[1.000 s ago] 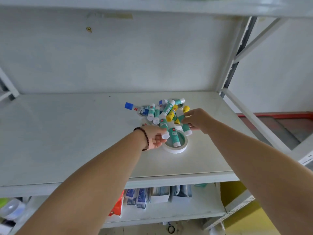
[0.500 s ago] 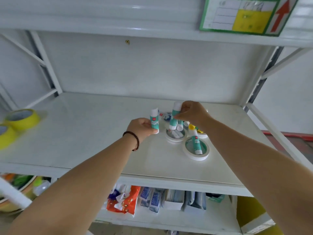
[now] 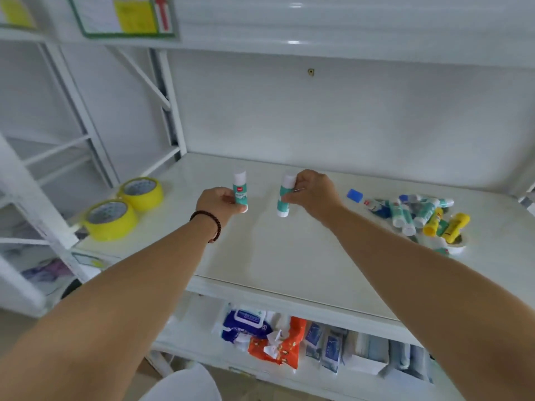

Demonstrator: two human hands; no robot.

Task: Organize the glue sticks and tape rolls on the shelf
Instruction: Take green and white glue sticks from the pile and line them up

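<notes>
My left hand [image 3: 217,201] grips a teal-and-white glue stick [image 3: 240,190] upright over the middle of the white shelf [image 3: 289,256]. My right hand [image 3: 314,193] holds a second teal-and-white glue stick [image 3: 285,196], slightly tilted, just to the right of the first. A heap of glue sticks [image 3: 417,212], teal, blue and yellow, lies at the shelf's right end, partly on top of white tape rolls [image 3: 456,246]. Two yellow tape rolls [image 3: 124,208] sit side by side at the shelf's left end.
The shelf's back wall stands behind my hands, and white frame posts [image 3: 86,120] rise on the left. An upper shelf carries a green-framed label [image 3: 124,15]. The lower shelf holds wipe packs [image 3: 260,334] and small boxes [image 3: 367,354].
Both hands have lifted a glue stick each from the heap and carried them left to the shelf's middle. The view has swung left, so the heap now lies at the right.
</notes>
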